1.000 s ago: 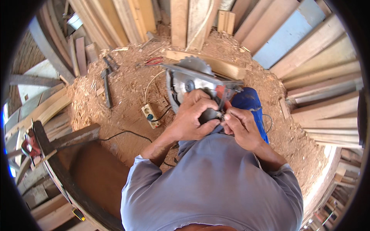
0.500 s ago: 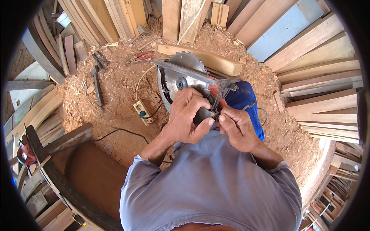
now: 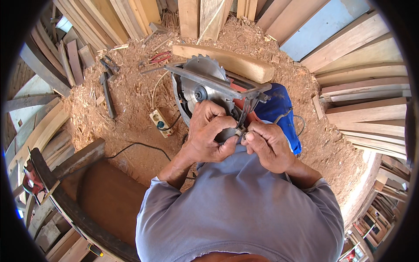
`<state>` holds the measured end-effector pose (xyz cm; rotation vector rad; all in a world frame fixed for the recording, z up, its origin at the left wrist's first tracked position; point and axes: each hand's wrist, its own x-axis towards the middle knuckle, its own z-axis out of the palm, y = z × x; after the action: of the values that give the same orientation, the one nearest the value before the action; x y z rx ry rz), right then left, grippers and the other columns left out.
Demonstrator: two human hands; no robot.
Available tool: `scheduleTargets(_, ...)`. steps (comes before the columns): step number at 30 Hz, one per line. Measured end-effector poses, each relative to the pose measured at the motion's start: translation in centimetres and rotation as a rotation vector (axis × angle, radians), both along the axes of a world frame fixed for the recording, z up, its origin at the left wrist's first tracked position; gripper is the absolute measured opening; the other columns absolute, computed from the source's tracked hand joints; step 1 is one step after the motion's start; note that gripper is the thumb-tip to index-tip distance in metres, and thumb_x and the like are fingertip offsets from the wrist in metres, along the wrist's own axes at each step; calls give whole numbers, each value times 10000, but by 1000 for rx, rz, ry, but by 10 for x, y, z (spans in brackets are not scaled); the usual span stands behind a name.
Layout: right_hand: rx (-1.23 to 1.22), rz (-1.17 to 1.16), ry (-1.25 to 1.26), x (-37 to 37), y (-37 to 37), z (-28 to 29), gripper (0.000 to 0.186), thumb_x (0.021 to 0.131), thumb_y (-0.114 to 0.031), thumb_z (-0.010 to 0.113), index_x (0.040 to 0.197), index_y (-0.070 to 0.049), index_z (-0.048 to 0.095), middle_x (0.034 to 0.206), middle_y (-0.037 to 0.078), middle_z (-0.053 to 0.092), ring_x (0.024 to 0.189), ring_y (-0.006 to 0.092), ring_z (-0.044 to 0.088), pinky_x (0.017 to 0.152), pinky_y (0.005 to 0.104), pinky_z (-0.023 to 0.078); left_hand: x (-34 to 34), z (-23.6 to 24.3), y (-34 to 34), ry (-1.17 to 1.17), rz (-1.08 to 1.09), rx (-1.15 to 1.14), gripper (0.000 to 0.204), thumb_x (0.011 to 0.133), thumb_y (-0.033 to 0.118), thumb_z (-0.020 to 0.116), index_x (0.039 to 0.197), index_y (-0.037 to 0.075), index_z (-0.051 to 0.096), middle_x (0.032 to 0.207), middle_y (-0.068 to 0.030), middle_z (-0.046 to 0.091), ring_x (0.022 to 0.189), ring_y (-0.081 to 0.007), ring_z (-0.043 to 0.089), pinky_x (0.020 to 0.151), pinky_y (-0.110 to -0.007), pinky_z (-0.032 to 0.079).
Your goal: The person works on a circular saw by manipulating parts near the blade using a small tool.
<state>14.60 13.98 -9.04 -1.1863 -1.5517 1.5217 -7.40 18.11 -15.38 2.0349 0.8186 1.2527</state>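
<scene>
A circular saw (image 3: 222, 89) lies tilted in front of my body, with its toothed blade (image 3: 204, 70) and metal base plate facing up. My left hand (image 3: 211, 131) is closed around the rounded grey blade guard (image 3: 226, 135), its fingers just below the blade's hub. Close beside it, my right hand (image 3: 269, 146) pinches a small metal piece (image 3: 244, 135) between thumb and forefinger at the guard's edge. That piece looks like a bolt or pin but is too small to name surely. The saw's orange-red body is partly hidden by the base plate and my hands.
A thick wooden beam (image 3: 227, 61) lies just beyond the saw. A hammer (image 3: 107, 94), red-handled pliers (image 3: 160, 56) and a power strip (image 3: 161, 123) rest on the sawdust at left. Blue cloth (image 3: 277, 111) shows at right. Leaning boards (image 3: 366, 111) ring the place.
The gap between my left thumb and right fingertips has widened slightly, so more of the small metal piece shows. The whole view has shifted a little; both hands keep their hold.
</scene>
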Motion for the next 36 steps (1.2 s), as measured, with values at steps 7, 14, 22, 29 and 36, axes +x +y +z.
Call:
scheduleTargets(7, 10, 13, -6, 0, 2, -1, 328, 1140, -190, 538, 863, -21, 585, 676, 46, 602, 585, 142, 562, 566, 329, 455, 4, 2, 0, -50, 38, -36, 375, 708, 134, 823, 1061, 114, 698, 954, -78, 571, 824, -262, 550, 756, -408, 403)
scheduleTargets(14, -44, 33, -14, 3, 2, -2, 344, 1139, -200, 544, 845, -23, 565, 689, 51, 597, 586, 147, 566, 556, 337, 454, 0, -2, 0, -5, 23, -2, 389, 712, 159, 830, 1074, 113, 694, 945, -80, 584, 823, -270, 562, 759, -413, 408)
scheduleTargets(22, 78, 61, -27, 6, 4, -5, 349, 1142, -219, 530, 860, -22, 589, 683, 67, 619, 581, 186, 619, 558, 348, 476, 4, -2, -3, -26, 50, 3, 387, 712, 162, 830, 1073, 113, 700, 952, -79, 586, 828, -273, 565, 761, -413, 414)
scheduleTargets(29, 88, 62, -52, 6, 1, -8, 352, 1143, -231, 526, 871, -22, 604, 674, 60, 619, 567, 186, 619, 553, 345, 481, 2, -3, -4, -23, 36, -15, 393, 705, 184, 832, 1069, 113, 699, 952, -81, 581, 827, -279, 560, 749, -411, 404)
scheduleTargets(36, 81, 44, -31, 3, 3, -6, 350, 1133, -226, 547, 844, -31, 572, 671, 62, 606, 560, 198, 605, 548, 359, 473, 1, -2, -2, -12, 39, -21, 370, 713, 203, 828, 1048, 115, 697, 940, -80, 578, 819, -278, 556, 745, -414, 396)
